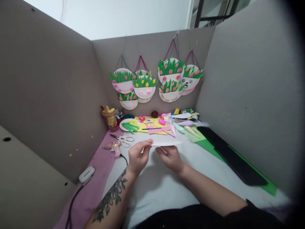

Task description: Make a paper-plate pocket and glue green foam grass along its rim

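A white paper plate [166, 143], seen almost edge-on, is held up over the middle of the table. My left hand [138, 157] pinches its left end between thumb and fingers. Under its near edge, my right hand [172, 158] grips it from below, the fingers partly hidden by the plate. Whether the plate is whole or cut cannot be made out from this angle. Left of my hands lie a pink hot glue gun [114, 147] and white-handled scissors [125, 140]. Behind them, green paper grass strips [130, 127] rest on another white plate [122, 124].
Plate baskets with paper flowers [144, 86] hang on the grey back panel [102, 60]. A brown cup [110, 119] stands at the back left. Yellow and pink paper [154, 129], a pencil [152, 128] and clay bags [186, 123] lie behind my hands. A black folded object [233, 159] lies right.
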The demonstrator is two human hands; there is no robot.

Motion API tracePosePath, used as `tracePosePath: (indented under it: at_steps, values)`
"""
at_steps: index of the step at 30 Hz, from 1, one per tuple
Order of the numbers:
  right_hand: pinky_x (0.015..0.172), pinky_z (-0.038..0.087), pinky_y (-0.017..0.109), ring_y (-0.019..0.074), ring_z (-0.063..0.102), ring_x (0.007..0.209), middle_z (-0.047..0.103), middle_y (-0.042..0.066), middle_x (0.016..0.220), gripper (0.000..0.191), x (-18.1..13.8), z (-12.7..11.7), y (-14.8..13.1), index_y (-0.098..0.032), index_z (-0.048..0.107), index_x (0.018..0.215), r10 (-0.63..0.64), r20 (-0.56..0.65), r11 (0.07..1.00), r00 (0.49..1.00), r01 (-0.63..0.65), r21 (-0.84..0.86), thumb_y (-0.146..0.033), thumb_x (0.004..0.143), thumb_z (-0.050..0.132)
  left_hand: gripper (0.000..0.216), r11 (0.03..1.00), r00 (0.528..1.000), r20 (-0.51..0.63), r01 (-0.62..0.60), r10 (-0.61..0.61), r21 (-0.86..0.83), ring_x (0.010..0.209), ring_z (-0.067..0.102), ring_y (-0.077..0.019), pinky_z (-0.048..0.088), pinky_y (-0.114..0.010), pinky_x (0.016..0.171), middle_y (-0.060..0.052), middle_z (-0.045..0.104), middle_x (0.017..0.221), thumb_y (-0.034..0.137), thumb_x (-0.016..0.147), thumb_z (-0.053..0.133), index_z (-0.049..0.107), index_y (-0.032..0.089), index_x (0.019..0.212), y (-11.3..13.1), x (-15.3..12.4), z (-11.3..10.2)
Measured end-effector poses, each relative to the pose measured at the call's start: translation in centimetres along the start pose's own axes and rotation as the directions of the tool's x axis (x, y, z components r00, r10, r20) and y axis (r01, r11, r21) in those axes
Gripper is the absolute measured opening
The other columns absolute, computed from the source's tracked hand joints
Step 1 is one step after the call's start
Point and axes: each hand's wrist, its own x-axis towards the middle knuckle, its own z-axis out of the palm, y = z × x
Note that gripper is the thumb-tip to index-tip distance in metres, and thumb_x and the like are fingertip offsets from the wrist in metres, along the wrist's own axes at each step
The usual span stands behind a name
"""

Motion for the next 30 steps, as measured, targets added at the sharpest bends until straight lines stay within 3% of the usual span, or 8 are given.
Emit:
tracePosePath:
  at_steps: [6, 19, 30]
  values:
    - [0.089, 0.052, 0.038, 0.0231, 0.067, 0.099, 0.071, 0.003, 0.106, 0.026, -0.3, 0.5, 0.2, -0.028, 0.067, 0.108, 0.003, -0.017, 0.999, 1.000, -0.002, 0.037, -0.020, 0.088, 0.052, 0.015, 0.998, 0.994, 0.099, -0.045, 0.049, -0.041, 0.100, 0.066, -0.0194, 0.053, -0.036, 0.089, -0.007, 0.072, 0.096, 0.009, 0.082, 0.056, 0.063, 0.018, 0.092, 0.5, 0.2, 0.0]
    - [0.082, 0.055, 0.037, 0.0216, 0.069, 0.086, 0.074, 0.004, 0.095, 0.024, -0.5, 1.3, -0.1, -0.026, 0.069, 0.099, -0.047, 0.024, 0.999, 0.999, 0.047, 0.002, -0.020, 0.087, 0.049, 0.014, 0.995, 0.987, 0.132, -0.093, 0.095, -0.020, 0.097, 0.067, -0.0200, 0.052, -0.035, 0.084, -0.006, 0.072, 0.088, 0.008, 0.082, 0.053, 0.059, 0.020, 0.088, 1.1, 0.2, 0.2]
    - [0.082, 0.054, 0.037, 0.0217, 0.070, 0.083, 0.074, 0.004, 0.088, 0.023, -0.9, 1.6, 0.5, -0.026, 0.069, 0.095, 0.001, 0.004, 0.999, 1.000, -0.001, -0.032, -0.021, 0.086, 0.048, 0.011, 0.975, 0.975, 0.195, -0.142, 0.108, 0.170, 0.108, 0.062, -0.0226, 0.042, -0.041, 0.095, -0.006, 0.073, 0.094, 0.015, 0.084, 0.053, 0.061, 0.021, 0.089, 0.6, 0.2, 0.1]
